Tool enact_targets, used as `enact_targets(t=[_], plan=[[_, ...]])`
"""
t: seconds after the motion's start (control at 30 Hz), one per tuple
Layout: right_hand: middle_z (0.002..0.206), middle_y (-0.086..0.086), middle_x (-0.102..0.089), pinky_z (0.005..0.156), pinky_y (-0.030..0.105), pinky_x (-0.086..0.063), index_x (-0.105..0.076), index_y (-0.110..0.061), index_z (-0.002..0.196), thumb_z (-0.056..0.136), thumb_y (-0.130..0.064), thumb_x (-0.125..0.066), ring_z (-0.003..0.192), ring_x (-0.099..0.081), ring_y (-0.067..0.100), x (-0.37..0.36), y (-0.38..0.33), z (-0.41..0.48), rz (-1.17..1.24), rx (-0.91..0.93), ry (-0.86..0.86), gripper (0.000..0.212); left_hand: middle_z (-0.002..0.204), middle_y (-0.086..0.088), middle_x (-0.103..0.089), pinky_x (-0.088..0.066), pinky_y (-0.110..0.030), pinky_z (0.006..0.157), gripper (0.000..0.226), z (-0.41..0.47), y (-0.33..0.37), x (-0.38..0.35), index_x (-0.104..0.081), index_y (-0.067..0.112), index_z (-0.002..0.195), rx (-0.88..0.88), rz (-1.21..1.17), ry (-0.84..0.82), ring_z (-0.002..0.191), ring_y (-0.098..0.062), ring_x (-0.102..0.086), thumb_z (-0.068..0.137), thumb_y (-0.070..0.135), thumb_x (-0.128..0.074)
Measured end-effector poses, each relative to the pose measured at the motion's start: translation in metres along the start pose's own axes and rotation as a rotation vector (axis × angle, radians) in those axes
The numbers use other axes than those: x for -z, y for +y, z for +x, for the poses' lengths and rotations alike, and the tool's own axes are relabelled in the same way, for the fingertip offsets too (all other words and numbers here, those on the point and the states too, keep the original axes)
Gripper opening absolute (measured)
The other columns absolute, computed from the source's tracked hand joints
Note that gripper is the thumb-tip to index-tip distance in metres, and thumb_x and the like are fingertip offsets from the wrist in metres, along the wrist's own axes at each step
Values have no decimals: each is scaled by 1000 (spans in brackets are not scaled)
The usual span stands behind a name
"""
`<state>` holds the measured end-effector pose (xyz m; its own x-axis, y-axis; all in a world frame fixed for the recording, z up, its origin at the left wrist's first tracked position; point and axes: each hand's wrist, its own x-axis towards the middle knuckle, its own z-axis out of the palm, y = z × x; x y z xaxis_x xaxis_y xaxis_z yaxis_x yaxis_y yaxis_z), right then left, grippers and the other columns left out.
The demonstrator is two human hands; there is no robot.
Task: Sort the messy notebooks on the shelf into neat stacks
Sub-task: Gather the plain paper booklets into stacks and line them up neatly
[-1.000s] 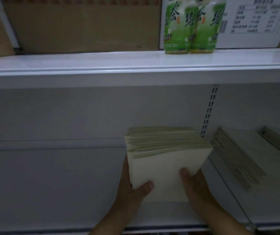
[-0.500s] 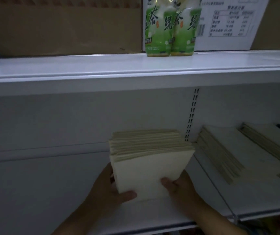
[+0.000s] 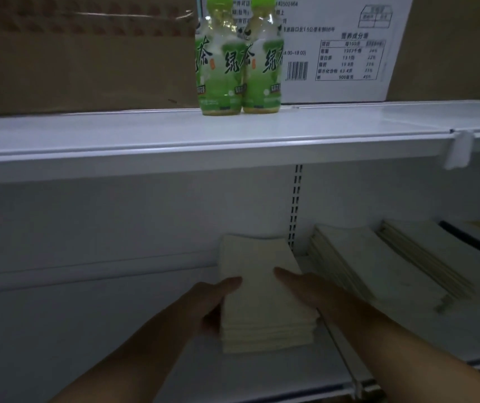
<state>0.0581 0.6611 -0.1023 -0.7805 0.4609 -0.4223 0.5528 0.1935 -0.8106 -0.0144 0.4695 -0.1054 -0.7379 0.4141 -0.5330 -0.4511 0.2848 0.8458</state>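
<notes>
A thick stack of cream notebooks (image 3: 262, 289) lies flat on the white lower shelf (image 3: 87, 330), close to the shelf divider. My left hand (image 3: 212, 301) grips the stack's left edge, thumb laid across the top cover. My right hand (image 3: 311, 289) holds the right edge with its thumb on top too; its fingers are hidden behind the stack. To the right of the divider, two more notebook stacks (image 3: 358, 266) (image 3: 424, 251) lie slanted and fanned out.
The upper shelf (image 3: 145, 135) overhangs the work area and carries two green tea bottles (image 3: 221, 68) (image 3: 263, 68), a brown carton (image 3: 73, 53) and a white-labelled box (image 3: 343, 48). A thin divider rail (image 3: 346, 362) separates the two bays. A clear tag holder (image 3: 459, 149) hangs from the upper shelf edge.
The stack was held tilted up with its page edges toward me; both hands have now laid it flat on the shelf. The view has shifted to the right and closer.
</notes>
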Motion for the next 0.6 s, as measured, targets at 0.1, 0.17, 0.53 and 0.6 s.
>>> enact_targets(t=[0.1, 0.17, 0.53, 0.6], plan=[[131, 13, -56, 88, 30, -48, -49, -7, 133, 79, -64, -57, 100, -60, 25, 5, 1, 4, 91, -17, -22, 79, 92, -18, -73, -57, -43, 79, 45, 6, 3, -4, -69, -3, 97, 21, 14, 29, 85, -31, -70, 74, 35, -77], [119, 16, -63, 90, 38, -50, -56, -3, 127, 83, -47, -63, 97, -62, 29, 7, 6, 5, 299, -32, -40, 63, 94, -18, -73, -55, -47, 86, 46, 9, 2, -4, -70, -2, 98, 29, 18, 40, 89, -33, -70, 74, 35, -77], [75, -1, -54, 57, 22, -38, -61, -2, 114, 90, -3, -57, 66, -51, 14, 1, 29, -4, 471, 60, -29, 24, 93, -15, -72, -57, -38, 76, 62, 7, 9, -14, -64, -4, 111, 2, -34, 98, 79, -27, -70, 79, 50, -68], [78, -2, -59, 56, 22, -39, -62, -14, 105, 90, -5, -56, 68, -55, 14, 2, 31, -9, 471, 104, -57, 19, 98, -6, -68, -54, -31, 77, 62, -6, 13, -14, -62, 4, 115, -27, 71, 84, 83, -22, -66, 82, 56, -60]])
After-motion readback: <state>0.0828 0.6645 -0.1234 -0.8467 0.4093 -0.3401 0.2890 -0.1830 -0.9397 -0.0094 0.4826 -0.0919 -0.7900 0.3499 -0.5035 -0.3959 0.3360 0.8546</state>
